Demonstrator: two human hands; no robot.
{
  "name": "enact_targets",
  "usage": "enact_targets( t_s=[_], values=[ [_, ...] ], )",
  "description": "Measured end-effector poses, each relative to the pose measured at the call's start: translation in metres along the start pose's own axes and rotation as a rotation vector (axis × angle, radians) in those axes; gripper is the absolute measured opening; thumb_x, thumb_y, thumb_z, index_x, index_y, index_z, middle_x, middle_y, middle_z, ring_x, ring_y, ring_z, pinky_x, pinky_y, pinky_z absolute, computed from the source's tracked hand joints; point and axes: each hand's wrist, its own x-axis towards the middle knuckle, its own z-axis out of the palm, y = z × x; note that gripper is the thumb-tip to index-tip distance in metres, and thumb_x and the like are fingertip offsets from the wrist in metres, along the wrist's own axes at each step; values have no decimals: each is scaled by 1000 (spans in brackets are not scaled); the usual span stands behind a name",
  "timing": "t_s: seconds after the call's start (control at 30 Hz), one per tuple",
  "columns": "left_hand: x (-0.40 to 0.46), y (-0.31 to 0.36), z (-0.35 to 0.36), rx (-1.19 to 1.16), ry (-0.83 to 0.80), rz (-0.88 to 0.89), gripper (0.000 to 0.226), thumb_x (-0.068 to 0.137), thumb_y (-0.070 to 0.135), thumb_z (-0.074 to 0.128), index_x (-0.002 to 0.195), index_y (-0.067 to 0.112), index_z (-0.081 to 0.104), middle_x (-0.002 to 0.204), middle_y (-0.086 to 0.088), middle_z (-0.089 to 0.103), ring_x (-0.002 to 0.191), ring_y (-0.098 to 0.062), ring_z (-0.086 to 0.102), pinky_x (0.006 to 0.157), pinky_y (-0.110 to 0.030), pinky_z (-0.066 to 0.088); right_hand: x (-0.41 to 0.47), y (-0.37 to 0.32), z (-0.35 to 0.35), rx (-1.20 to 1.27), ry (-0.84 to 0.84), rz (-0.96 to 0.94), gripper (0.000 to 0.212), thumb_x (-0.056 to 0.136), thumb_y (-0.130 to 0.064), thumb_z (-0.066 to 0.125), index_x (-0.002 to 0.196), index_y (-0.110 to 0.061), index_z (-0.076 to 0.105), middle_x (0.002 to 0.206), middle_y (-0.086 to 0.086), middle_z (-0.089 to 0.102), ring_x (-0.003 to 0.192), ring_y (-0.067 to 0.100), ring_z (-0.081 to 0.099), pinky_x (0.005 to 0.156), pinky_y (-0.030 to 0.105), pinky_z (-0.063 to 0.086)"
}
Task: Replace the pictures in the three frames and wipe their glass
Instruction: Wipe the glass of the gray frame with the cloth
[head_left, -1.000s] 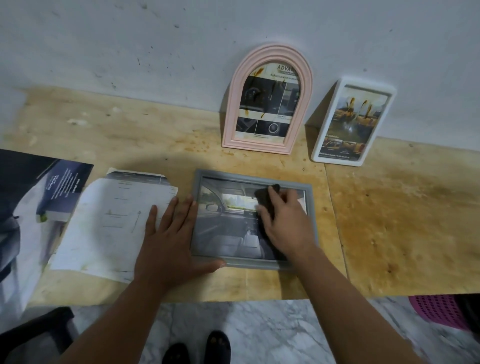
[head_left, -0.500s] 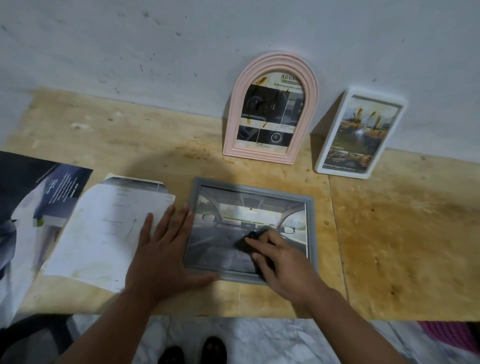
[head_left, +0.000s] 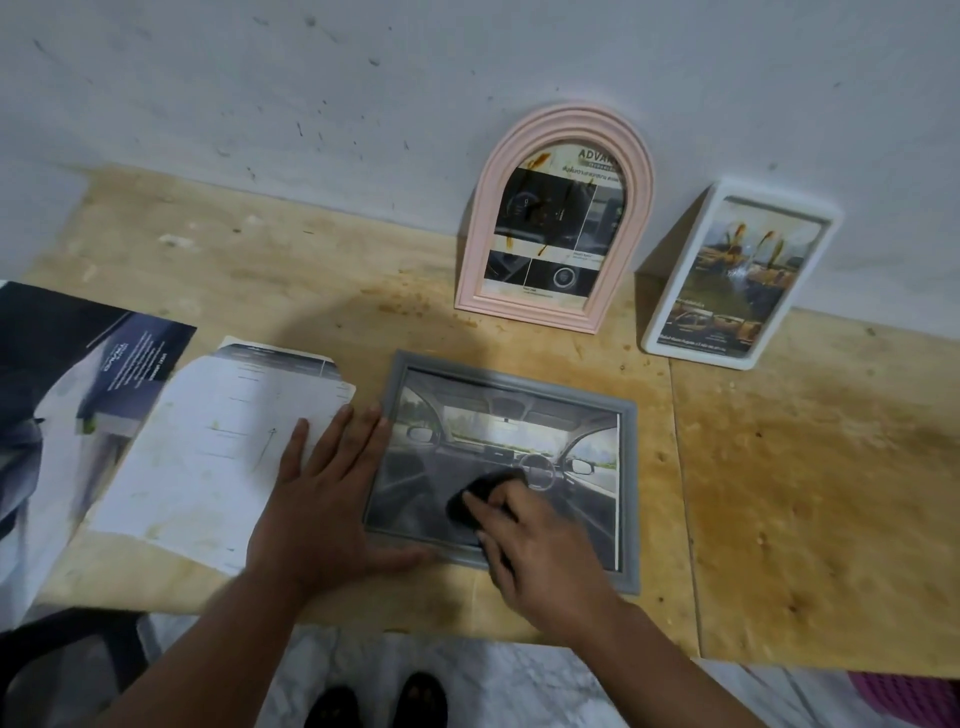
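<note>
a stained plywood table (head_left: 810, 493) fills the view, butted against a scuffed grey wall (head_left: 363, 93). at the far left a dark brochure (head_left: 67, 395) runs off the picture edge, and beside it a creased white sheet (head_left: 208, 452) lies flat, one corner under the left hand. against the wall stand a pink arched frame (head_left: 556, 218) and, to its right, a white frame (head_left: 737, 275) tilted back; both show yellow-brown streaks on their glass. the grey frame (head_left: 506, 467) lies flat on the table near the front edge, glass up, with a car-interior picture in it.

the left hand (head_left: 324, 499) is spread flat, palm down, fingers on the sheet and along the frame's left border, thumb along its near border. the right hand (head_left: 540, 540) has its fingers curled over a small black cloth (head_left: 480, 499), pressing it onto the lower middle of the glass; the hand hides most of the cloth and part of the frame's near border.

below the table edge, marble floor (head_left: 519, 680), two dark shoes (head_left: 376, 701), a dark shape at lower left and a pink mesh item (head_left: 919, 696) at lower right are cut off and hard to make out.
</note>
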Motion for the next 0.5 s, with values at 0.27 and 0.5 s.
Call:
enact_targets(
  t_s=[0.27,0.5],
  values=[
    [0,-1,0,-12,0,-5,139,65,106,41,164,9,24,174,-5,11,161,-26,9,125,-65,18,31,56,-55,25,227,278,40,105,-29,49,142,-22,59,112,-5,54,86,18,61,66,38,56],
    [0,-3,1,-18,-8,0,140,65,106,40,164,9,22,175,-4,8,162,-26,7,125,-65,16,10,40,-25,-86,95,215,38,103,-24,49,139,-18,61,109,0,53,78,20,60,55,32,52]
  ],
)
